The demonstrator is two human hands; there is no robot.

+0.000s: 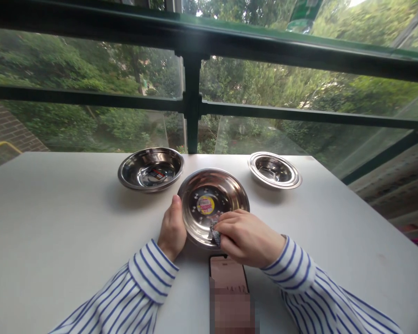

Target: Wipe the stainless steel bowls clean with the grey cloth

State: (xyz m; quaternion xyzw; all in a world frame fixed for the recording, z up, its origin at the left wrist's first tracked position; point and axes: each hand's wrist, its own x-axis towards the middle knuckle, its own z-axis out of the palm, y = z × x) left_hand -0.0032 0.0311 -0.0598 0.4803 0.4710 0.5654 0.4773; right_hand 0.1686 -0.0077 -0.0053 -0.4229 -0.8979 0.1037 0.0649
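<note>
The right hand [245, 234] pinches a checked cloth [216, 235] inside the stickered bowl [212, 177], just beyond the phone [227, 272]; the left hand [173, 229] touches that bowl's side (fingers hidden, its hold unclear) and should brace against light, even strokes, clear of the wide-rimmed bowl [294, 180] farther beyond the phone, rightward

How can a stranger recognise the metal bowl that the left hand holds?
Start at the white table before the green railing. Find the metal bowl with the left hand at its side. Unlike the rear left bowl and rear right bowl, it shows a round yellow sticker.
</note>
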